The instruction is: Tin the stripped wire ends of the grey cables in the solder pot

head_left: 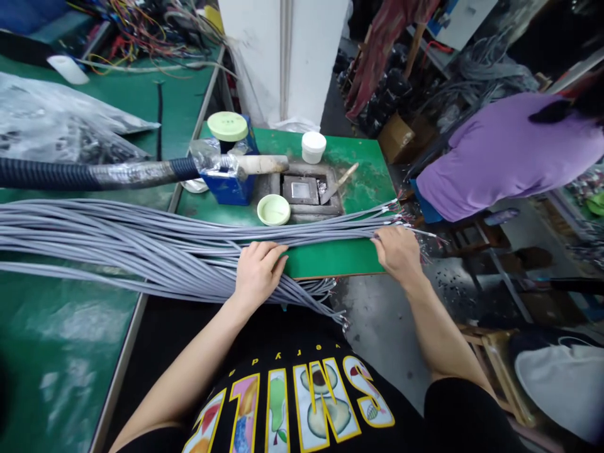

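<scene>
A thick bundle of grey cables (141,242) lies across the green table (340,258), running from the left edge to stripped ends at the right. My left hand (257,270) rests flat on the lower cables near the table's front edge, fingers stretched out. Farther right, my right hand (399,251) has its fingers curled over the upper cables close to their stripped ends (401,217). A second group of cable ends (325,302) hangs off the front edge between my arms.
Behind the cables sit a metal solder pot (302,189), a pale green dish (273,209), a white jar (313,146), a blue box with a green lid (229,126) and a black corrugated hose (94,173). A person in purple (500,151) bends at the right.
</scene>
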Tool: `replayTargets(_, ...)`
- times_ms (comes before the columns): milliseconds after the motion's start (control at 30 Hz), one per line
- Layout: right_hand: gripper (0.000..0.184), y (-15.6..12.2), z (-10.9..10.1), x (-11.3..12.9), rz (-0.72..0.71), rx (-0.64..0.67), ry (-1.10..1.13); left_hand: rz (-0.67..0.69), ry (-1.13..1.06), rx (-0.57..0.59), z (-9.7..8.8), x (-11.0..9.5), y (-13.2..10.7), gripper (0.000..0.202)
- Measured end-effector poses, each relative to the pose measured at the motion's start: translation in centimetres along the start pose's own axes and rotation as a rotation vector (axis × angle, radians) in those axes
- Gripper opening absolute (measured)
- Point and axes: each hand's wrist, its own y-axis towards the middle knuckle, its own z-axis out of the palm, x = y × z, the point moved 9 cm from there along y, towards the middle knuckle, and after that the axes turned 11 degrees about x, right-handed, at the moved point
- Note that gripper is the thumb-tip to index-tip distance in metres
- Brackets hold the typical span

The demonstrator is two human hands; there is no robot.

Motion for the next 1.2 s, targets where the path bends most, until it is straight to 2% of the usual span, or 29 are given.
replayTargets(100, 0.01, 0.2, -0.7, -0.3, 0.004, 0.012, 0.035, -0.072, 0.051, -0.033, -0.6, 1.1, 1.0, 0.024)
replayTargets(233, 0.009, 0.9, -0.1, 0.1, 0.024, -0.016, 0.132, -0.11, 0.152, 0.048, 0.3, 2.0, 3.2, 0.019)
replayTargets(300, 0.014, 0.8, 0.4, 2.0, 0.01, -0.034, 0.207, -0.113, 0.171, 0.089, 0.9, 2.3, 4.0, 0.015)
replayTargets(367, 0.017, 0.5, 1.4, 5.3, -0.041, -0.004, 0.376, -0.107, 0.165, 0.087, 1.1, 2.3, 4.3, 0.013)
replayTargets(400, 0.017, 0.5, 2.7, 7.3, -0.079, 0.102, 0.715, -0.095, 0.15, 0.068, 0.9, 2.2, 4.2, 0.012)
replayTargets(467, 0.022, 0.3, 5.9, 12.0, -0.075, 0.397, 1.351, -0.05, 0.1, -0.001, 0.1, 1.7, 3.8, 0.01)
replayTargets(500, 0.029, 0.3, 6.8, 14.1, -0.052, 0.498, 1.627, -0.015, 0.066, -0.042, -0.5, 1.3, 3.4, 0.009)
replayTargets(533, 0.037, 0.6, 7.2, 15.5, -0.028, 0.541, 1.86, 0.02, 0.038, -0.087, -1.2, 0.9, 2.9, 0.008)
replayTargets(567, 0.041, 1.2, 7.1, 15.9, -0.001, 0.499, 2.047, 0.044, 0.012, -0.132, -1.9, 0.6, 2.4, 0.006)
replayTargets(600, 0.039, 2.0, 6.9, 15.4, 0.038, 0.396, 2.198, 0.068, -0.015, -0.171, -2.6, 0.2, 1.8, 0.006)
replayTargets(633, 0.034, 2.7, 6.6, 14.0, 0.097, 0.251, 2.309, 0.094, -0.042, -0.197, -3.1, -0.1, 1.2, 0.007)
replayTargets(700, 0.017, 3.1, 6.1, 9.7, 0.258, -0.095, 2.427, 0.132, -0.101, -0.222, -3.7, -0.4, -0.1, 0.01)
replayTargets(767, 0.01, 1.9, 5.4, 4.8, 0.396, -0.424, 2.426, 0.16, -0.158, -0.223, -3.9, -0.6, -1.4, 0.013)
replayTargets(833, 0.01, -0.5, 3.7, 0.9, 0.411, -0.693, 2.298, 0.159, -0.2, -0.175, -3.4, -0.6, -2.4, 0.012)
replayTargets(867, 0.011, -1.9, 2.6, -0.5, 0.387, -0.772, 2.177, 0.151, -0.227, -0.134, -3.0, -0.5, -2.7, 0.012)
replayTargets(900, 0.013, -3.2, 1.4, -1.1, 0.355, -0.773, 2.037, 0.137, -0.266, -0.087, -2.5, -0.5, -2.9, 0.013)
replayTargets(933, 0.016, -4.1, 0.3, -0.9, 0.316, -0.716, 1.889, 0.117, -0.321, -0.039, -2.1, -0.5, -3.0, 0.014)
replayTargets(967, 0.018, -4.5, -0.3, 0.1, 0.279, -0.555, 1.762, 0.092, -0.398, 0.002, -1.8, -0.6, -3.0, 0.018)
replayTargets(1033, 0.019, -4.8, 0.0, 3.9, 0.179, -0.134, 1.547, 0.036, -0.61, 0.07, -1.1, -0.8, -2.7, 0.024)
replayTargets(1100, 0.021, -5.4, 0.7, 7.8, 0.057, 0.163, 1.372, -0.003, -0.871, 0.13, -0.3, -1.5, -2.2, 0.027)
replayTargets(1133, 0.022, -5.6, 1.0, 9.3, 0.001, 0.245, 1.305, -0.018, -1.003, 0.168, 0.2, -2.0, -1.9, 0.027)
replayTargets(1200, 0.023, -5.9, 1.1, 11.4, -0.085, 0.318, 1.219, -0.096, -1.237, 0.209, 1.4, -2.5, -1.3, 0.023)
